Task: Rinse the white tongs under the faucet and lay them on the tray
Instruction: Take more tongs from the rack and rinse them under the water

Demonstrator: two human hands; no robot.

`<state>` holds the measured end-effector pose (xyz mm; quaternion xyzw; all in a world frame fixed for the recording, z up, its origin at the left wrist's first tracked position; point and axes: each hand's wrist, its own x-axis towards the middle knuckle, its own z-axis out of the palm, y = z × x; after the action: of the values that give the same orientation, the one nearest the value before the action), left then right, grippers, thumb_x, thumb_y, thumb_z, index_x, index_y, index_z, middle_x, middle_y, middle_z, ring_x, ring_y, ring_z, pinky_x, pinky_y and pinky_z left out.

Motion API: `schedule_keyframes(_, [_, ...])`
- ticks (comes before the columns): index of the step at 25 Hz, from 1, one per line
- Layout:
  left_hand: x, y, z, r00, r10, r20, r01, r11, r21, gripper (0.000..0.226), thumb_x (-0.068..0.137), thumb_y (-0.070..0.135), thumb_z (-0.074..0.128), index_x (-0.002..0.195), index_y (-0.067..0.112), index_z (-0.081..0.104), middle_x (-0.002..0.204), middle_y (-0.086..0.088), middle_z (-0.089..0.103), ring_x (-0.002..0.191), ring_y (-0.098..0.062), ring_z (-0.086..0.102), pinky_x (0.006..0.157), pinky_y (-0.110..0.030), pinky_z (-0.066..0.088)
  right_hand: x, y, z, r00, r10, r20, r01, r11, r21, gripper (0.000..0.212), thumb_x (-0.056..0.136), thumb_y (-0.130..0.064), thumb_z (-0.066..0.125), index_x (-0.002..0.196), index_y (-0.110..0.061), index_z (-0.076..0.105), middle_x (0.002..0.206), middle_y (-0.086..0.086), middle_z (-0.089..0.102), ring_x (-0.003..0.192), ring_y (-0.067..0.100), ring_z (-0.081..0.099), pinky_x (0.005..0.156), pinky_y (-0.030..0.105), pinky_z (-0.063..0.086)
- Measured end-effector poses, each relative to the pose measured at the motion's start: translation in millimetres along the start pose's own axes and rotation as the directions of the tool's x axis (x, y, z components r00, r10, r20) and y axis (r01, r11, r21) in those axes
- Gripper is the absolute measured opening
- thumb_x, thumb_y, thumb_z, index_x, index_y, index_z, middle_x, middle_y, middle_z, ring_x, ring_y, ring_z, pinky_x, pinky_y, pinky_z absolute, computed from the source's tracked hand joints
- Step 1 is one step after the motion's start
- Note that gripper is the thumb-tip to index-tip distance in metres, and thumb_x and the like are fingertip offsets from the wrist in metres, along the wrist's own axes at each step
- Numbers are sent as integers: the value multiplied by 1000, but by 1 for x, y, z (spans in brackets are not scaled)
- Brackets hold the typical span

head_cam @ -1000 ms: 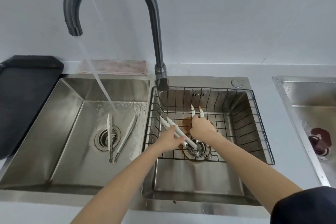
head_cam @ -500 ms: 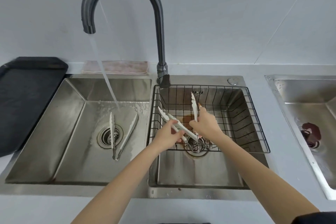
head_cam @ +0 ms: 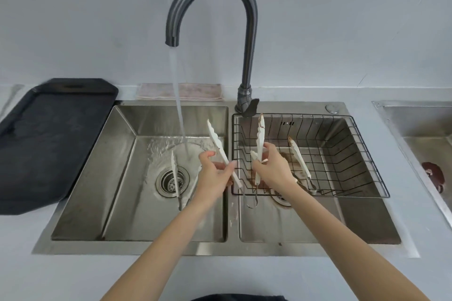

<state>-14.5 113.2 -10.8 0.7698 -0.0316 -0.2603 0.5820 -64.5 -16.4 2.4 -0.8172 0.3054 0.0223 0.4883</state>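
Note:
One pair of white tongs is held spread in a V over the divider between the two basins, tips up and stained brown. My left hand (head_cam: 215,176) grips its left arm (head_cam: 216,142), and my right hand (head_cam: 271,171) grips its right arm (head_cam: 259,137). The dark faucet (head_cam: 248,56) runs a water stream (head_cam: 179,117) into the left basin, just left of the held tongs. A second white pair (head_cam: 299,161) lies in the wire basket (head_cam: 367,154). A third pair (head_cam: 175,173) rests over the left basin's drain. The black tray (head_cam: 49,142) sits on the counter at the left.
A pink cloth (head_cam: 181,91) lies behind the left basin. The wire basket hangs in the right basin. Another steel sink (head_cam: 415,129) at the far right holds a brown object (head_cam: 433,176). Grey counter runs along the front edge.
Both hands have lifted the held tongs up out of the wire basket and moved them left, toward the water stream. The view has shifted, so the faucet now sits nearer the middle.

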Motion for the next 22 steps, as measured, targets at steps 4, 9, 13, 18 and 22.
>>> schedule_keyframes(4, [2,-11,-44,997,-67,-27,64,992,-107,37,91,17,55,124,14,39,88,-5,58,78,-26,67,58,-22,56,-3,-21,44,1000,-6,-4,6,994,107,54,92,-21,53,141,-11,32,85,-10,54,69,4,53,61,18,44])
schedule_keyframes(9, [10,-17,-102,995,-41,-93,29,991,-129,35,89,14,58,119,20,42,87,-8,60,66,-17,66,57,-24,58,19,-51,96,983,167,83,-186,867,463,46,97,-23,43,140,-8,35,88,-2,56,77,10,58,77,26,49])
schedule_keyframes(13, [23,-20,-148,992,-31,-119,23,997,-70,43,87,17,61,126,20,41,102,-13,60,71,-18,69,68,-34,59,42,-70,133,942,191,275,-330,661,674,41,97,-8,39,138,-4,39,99,6,57,84,14,60,72,27,50])
schedule_keyframes(18, [47,-28,-179,991,-22,-129,27,999,38,43,86,17,62,125,19,43,88,2,61,63,-9,70,73,-40,59,65,-84,170,891,262,371,-454,471,757,42,95,1,35,137,2,39,89,9,56,81,17,60,84,35,48])
schedule_keyframes(22, [73,-29,-185,990,-48,-133,62,993,102,46,83,23,66,124,19,46,83,6,59,86,-30,69,85,-50,54,85,-85,184,847,350,401,-524,419,741,41,95,2,34,136,5,39,87,13,54,78,20,59,90,34,45])
